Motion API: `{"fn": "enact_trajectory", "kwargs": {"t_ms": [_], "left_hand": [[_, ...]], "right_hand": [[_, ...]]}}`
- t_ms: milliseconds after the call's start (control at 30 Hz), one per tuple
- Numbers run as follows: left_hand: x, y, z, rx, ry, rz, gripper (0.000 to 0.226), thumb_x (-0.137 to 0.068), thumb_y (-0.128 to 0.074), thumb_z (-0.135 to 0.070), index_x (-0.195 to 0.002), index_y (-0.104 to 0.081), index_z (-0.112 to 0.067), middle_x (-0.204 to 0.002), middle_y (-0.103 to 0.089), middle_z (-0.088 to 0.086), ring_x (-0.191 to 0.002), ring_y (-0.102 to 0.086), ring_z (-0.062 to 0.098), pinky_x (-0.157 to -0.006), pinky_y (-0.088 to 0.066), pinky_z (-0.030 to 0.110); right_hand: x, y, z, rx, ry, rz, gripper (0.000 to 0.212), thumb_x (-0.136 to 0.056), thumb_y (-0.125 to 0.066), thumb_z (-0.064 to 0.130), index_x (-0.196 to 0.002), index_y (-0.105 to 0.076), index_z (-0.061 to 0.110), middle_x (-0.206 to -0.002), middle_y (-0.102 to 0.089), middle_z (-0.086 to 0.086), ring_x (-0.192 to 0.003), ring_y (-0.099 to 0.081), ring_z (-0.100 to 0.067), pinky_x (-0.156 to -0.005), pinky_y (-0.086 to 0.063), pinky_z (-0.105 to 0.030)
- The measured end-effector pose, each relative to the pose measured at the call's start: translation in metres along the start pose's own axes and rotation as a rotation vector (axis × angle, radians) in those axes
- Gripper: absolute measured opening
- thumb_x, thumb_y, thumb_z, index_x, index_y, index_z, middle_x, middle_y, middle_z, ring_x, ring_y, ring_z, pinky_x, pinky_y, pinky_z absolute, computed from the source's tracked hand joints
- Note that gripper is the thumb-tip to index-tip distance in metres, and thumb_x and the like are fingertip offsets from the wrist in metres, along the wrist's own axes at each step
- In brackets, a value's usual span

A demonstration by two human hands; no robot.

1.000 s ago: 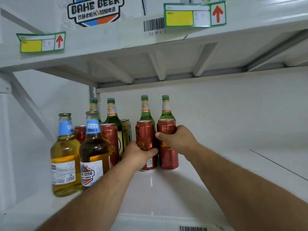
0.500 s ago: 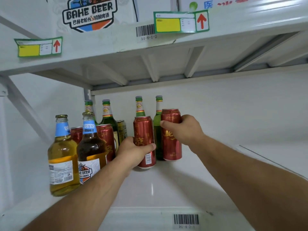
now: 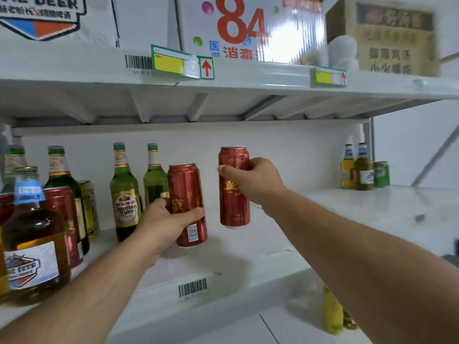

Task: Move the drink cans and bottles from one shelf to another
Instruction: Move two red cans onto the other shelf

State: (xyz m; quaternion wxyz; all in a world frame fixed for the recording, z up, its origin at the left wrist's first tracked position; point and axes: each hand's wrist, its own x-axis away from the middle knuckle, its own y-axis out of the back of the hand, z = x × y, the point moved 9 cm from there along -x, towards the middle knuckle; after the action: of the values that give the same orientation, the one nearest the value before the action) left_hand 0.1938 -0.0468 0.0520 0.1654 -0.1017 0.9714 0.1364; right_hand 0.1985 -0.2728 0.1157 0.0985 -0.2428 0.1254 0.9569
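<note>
Both hands loaded: left hand (image 3: 167, 220) grips a tall red aluminium beer can (image 3: 186, 205), right hand (image 3: 255, 180) grips a second tall red can (image 3: 234, 186), both clear of the white metal shelf (image 3: 273, 247). Risk: left can sits just beside the green glass bottle (image 3: 155, 175); a sideways swing likely topples it.

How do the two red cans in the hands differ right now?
The left-hand can is lower and tilted; the right-hand can is higher and nearly upright. The left hand grips low on its can, the right hand near the top of its can. Both are tall, red and off the shelf.
</note>
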Motion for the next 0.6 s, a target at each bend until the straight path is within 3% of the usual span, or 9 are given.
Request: {"fn": "enact_trajectory", "kwargs": {"t_ms": [167,300,433,600], "left_hand": [[0.013,-0.049,-0.02,0.017,-0.036,0.092,0.039,-0.076,-0.091,-0.027,-0.101,-0.061,-0.026,-0.097,-0.071,-0.004,-0.088,-0.069,0.016,-0.079,-0.052,0.033],[0.022,-0.087,-0.038,0.024,-0.069,0.143,0.034,-0.078,-0.089,-0.027,-0.09,-0.058,-0.03,-0.095,-0.069,-0.005,-0.083,-0.065,0.011,-0.078,-0.049,0.032],[0.028,-0.131,-0.057,0.018,-0.093,0.184,0.033,-0.078,-0.089,-0.028,-0.096,-0.061,-0.027,-0.098,-0.071,-0.004,-0.085,-0.067,0.011,-0.075,-0.05,0.031],[0.037,-0.197,-0.079,0.029,-0.108,0.217,0.036,-0.079,-0.088,-0.03,-0.102,-0.061,-0.026,-0.099,-0.069,-0.007,-0.085,-0.064,0.005,-0.064,-0.045,0.021]], "right_hand": [[0.015,0.053,-0.003,0.062,-0.007,-0.084,0.036,-0.077,-0.08,0.049,-0.096,-0.068,0.021,-0.091,-0.072,0.0,-0.084,-0.07,-0.017,-0.076,-0.059,-0.034],[0.02,0.096,-0.01,0.09,-0.019,-0.143,0.038,-0.076,-0.08,0.05,-0.098,-0.068,0.021,-0.092,-0.072,0.0,-0.085,-0.07,-0.017,-0.08,-0.059,-0.037],[0.021,0.143,-0.02,0.1,-0.031,-0.172,0.041,-0.077,-0.079,0.051,-0.103,-0.067,0.021,-0.094,-0.073,0.0,-0.087,-0.07,-0.018,-0.081,-0.058,-0.039],[0.018,0.211,-0.032,0.096,-0.015,-0.201,0.034,-0.081,-0.079,0.043,-0.099,-0.068,0.017,-0.09,-0.072,-0.001,-0.081,-0.069,-0.015,-0.065,-0.052,-0.028]]}}
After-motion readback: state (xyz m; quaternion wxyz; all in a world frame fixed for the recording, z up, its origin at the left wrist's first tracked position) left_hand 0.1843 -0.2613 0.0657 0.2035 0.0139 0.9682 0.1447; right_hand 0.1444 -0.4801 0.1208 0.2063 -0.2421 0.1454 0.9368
